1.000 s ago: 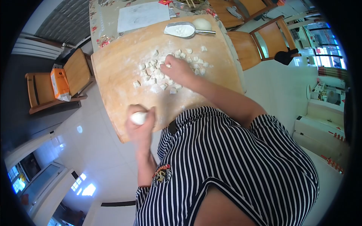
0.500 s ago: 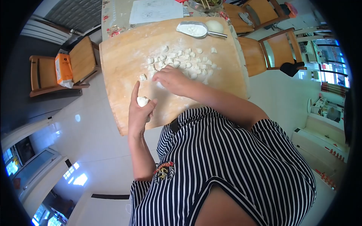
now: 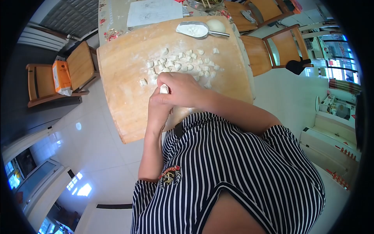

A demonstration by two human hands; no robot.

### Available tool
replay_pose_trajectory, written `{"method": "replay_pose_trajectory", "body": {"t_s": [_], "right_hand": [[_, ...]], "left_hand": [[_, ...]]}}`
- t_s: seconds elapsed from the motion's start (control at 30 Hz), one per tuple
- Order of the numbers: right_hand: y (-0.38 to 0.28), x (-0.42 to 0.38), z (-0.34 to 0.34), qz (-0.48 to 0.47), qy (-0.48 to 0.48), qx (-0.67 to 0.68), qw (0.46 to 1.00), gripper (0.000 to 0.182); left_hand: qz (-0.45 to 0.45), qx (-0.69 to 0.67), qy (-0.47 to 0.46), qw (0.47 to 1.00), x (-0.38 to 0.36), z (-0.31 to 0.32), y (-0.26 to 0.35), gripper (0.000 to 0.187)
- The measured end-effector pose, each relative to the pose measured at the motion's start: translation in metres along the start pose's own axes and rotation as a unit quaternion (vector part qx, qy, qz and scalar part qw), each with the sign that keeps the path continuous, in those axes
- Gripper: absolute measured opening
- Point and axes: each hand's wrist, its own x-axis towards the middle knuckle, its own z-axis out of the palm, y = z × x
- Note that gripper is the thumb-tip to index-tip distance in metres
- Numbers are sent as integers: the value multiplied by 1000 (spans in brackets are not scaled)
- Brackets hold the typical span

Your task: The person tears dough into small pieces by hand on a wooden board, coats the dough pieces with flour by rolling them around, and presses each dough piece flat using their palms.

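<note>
Both hands meet over the near part of a floured wooden board (image 3: pixel 120 93). A white dough piece (image 3: pixel 164 89) shows between them. My left hand (image 3: pixel 159 107) is closed around the dough from below. My right hand (image 3: pixel 181 89) lies against it from the right, its fingers bent over the dough's top and pressed to it. Beyond the hands several small floured dough pieces (image 3: pixel 177 65) are scattered on the board, and one lone piece (image 3: pixel 143 82) lies to the left of them.
A metal scoop (image 3: pixel 198 30) with flour lies at the board's far edge beside a round white dough ball (image 3: pixel 216 26). Behind are a paper sheet (image 3: pixel 154 12) and a glass bowl (image 3: pixel 204 4) with chopsticks. Wooden chairs (image 3: pixel 82 62) stand at both sides, one with an orange package (image 3: pixel 61 76).
My right hand has moved from the scattered pieces onto the dough in my left hand. The left hand has shifted up and right, and its raised index finger has folded in.
</note>
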Motion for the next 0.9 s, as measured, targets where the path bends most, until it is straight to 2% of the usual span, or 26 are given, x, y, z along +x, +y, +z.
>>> {"method": "replay_pose_trajectory", "body": {"t_s": [0.07,0.1,0.17,0.2,0.23,0.3,0.33,0.4,0.43,0.5,0.53,0.57,0.63,0.7,0.73,0.77,0.8,0.83,0.9], "right_hand": [[-2,4,-3,138,-74,88,984,37],[2,8,3,138,-74,88,984,37],[19,19,17,151,25,100,983,33],[27,26,11,264,18,73,962,28],[60,28,14,283,33,41,958,28],[66,30,0,284,-53,-15,957,27],[66,30,7,278,-62,-12,958,27],[61,25,28,72,-132,-53,987,26],[56,24,41,57,-166,-39,984,21],[55,26,59,-28,-163,-45,985,21],[59,25,65,-30,-165,-41,985,21],[65,26,69,-46,-162,-57,984,21],[68,26,70,-64,-160,-75,982,22],[69,22,68,-102,-53,-54,992,19],[51,24,54,-102,-54,-55,992,19],[17,30,30,10,-137,39,990,21],[-4,30,17,123,-215,133,960,26],[-9,23,19,126,-212,133,960,26],[-13,14,21,64,-273,140,950,35]], "left_hand": [[34,10,-6,999,-6,1,0,28],[35,9,-6,999,-12,2,5,28],[100,78,102,987,-34,2,16,14],[199,41,111,973,-50,-8,9,15],[295,4,116,949,-64,-25,3,19],[256,-77,163,950,-87,-46,17,22],[254,-78,174,948,-86,-59,13,22],[133,-84,190,969,-77,-83,11,30],[135,-83,191,969,-74,-83,12,30],[75,-65,172,980,-72,-82,12,52],[71,-69,142,985,-67,-81,6,78],[71,-68,146,984,-67,-79,6,78],[80,-58,97,990,-65,-67,8,88],[67,-66,87,992,-59,-62,7,95],[56,-63,70,994,-55,-59,6,96],[45,-58,52,996,-51,-56,5,97],[48,-59,30,997,-44,-54,0,98],[47,-57,27,997,-40,-49,-1,98],[57,-92,-29,994,-29,-37,-2,100]]}}
